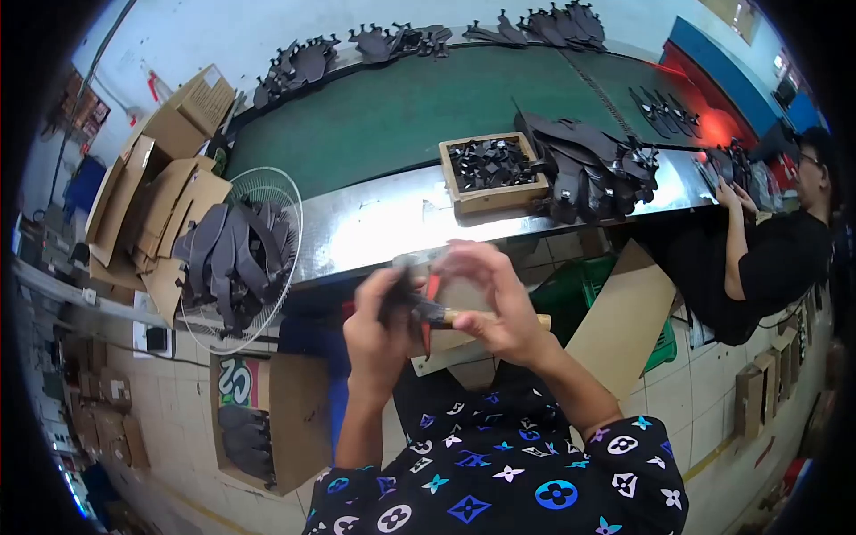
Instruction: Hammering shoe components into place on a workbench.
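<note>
Over my lap, my left hand (370,316) is closed round a small dark piece (397,299), too blurred to name. My right hand (501,308) holds a tool with a light wooden handle (542,320) against the palm with the thumb. Its fingers curve upward above the handle. The tool's metal end (430,310) meets the dark piece in my left hand. A red part (432,290) shows between the two hands; I cannot tell what it belongs to.
A wooden box (499,201) of small black pieces stands on the metal bench edge (357,223). Beside it lies a pile of dark sandal uppers (588,165). More fill a white wire basket (290,303) at left. A green conveyor belt (374,116) runs behind; a co-worker (758,241) sits at right.
</note>
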A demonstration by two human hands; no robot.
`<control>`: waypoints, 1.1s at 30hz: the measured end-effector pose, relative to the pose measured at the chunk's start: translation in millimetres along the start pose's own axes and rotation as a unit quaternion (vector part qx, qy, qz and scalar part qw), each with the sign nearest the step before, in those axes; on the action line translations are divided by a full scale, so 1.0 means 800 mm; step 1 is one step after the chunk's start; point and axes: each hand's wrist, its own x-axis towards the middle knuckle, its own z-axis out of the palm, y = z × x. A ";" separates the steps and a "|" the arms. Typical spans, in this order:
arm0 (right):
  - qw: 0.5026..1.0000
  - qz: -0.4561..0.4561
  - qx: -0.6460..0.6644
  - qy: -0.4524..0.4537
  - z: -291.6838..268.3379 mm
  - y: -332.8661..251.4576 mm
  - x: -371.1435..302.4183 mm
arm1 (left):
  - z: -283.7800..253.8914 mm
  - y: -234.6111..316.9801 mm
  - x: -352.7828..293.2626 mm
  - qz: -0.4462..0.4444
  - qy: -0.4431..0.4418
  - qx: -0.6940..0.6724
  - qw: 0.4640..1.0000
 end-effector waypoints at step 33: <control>0.919 0.291 -0.010 0.266 -0.119 -0.017 -0.205 | 0.264 -0.094 0.229 0.003 -0.108 0.003 0.994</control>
